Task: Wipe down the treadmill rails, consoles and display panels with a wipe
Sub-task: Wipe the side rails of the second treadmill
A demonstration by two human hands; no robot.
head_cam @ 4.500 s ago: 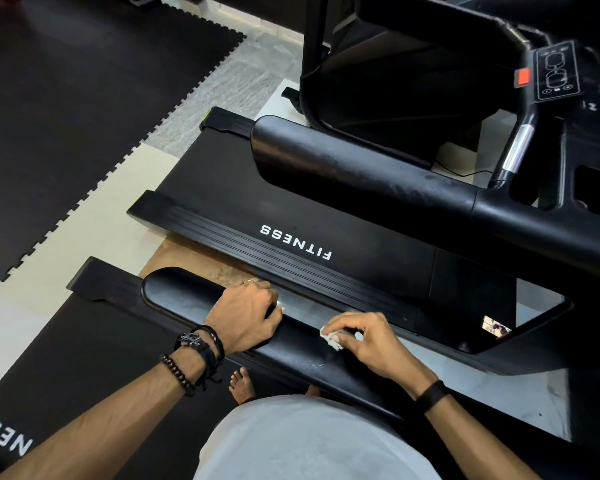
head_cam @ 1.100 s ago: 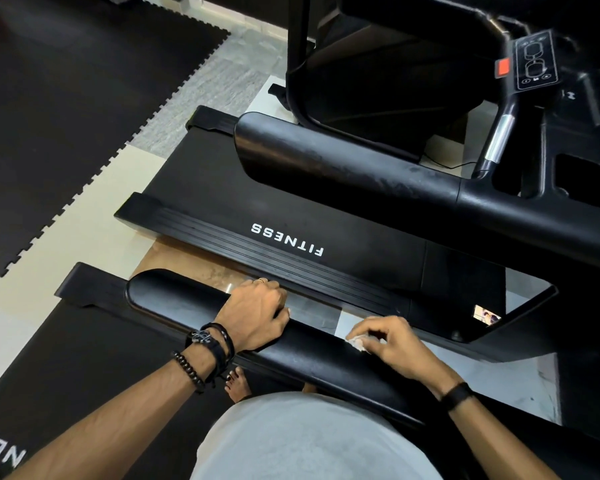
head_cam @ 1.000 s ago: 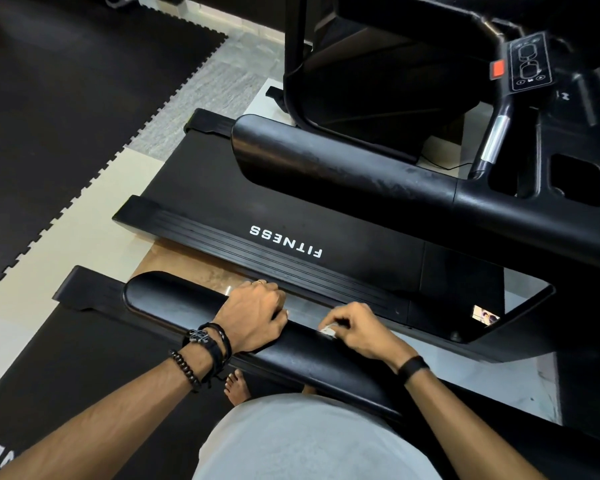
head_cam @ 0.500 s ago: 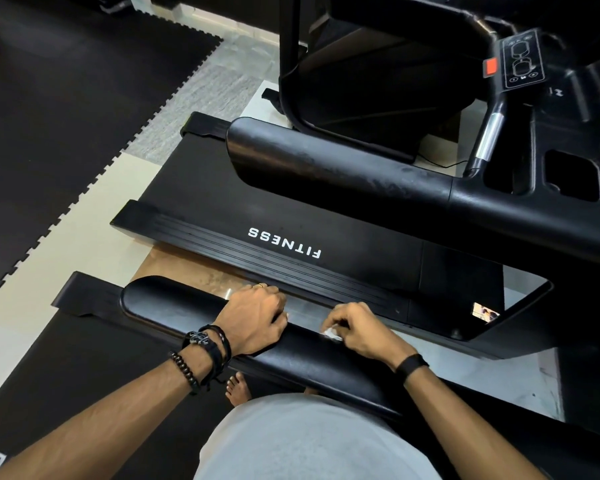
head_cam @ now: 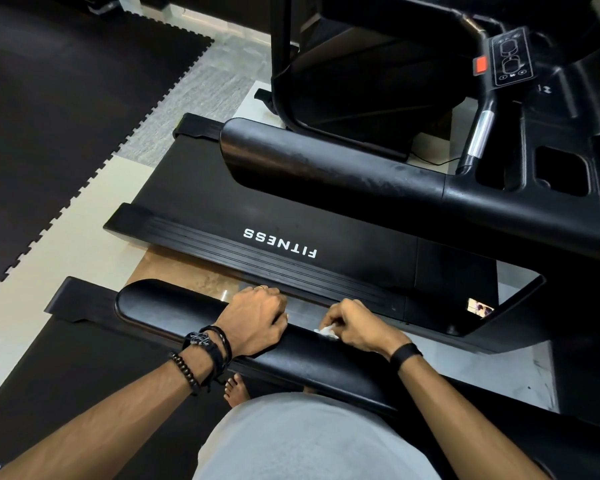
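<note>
Black, smooth and rounded, the padded near rail (head_cam: 291, 344) runs under both our hands. Our left hand (head_cam: 253, 320) curls over its top, fingers wrapped down the far edge. Our right hand (head_cam: 357, 327) pinches a small crumpled white wipe (head_cam: 325, 331) against the rail's glossy skin. Beyond lies the ribbed side strip (head_cam: 257, 254) of the far treadmill, lettered FITNESS.

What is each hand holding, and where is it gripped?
The right hand pinches a small white wipe by its upper edge. The left hand grips the near treadmill rail over its top.
</note>
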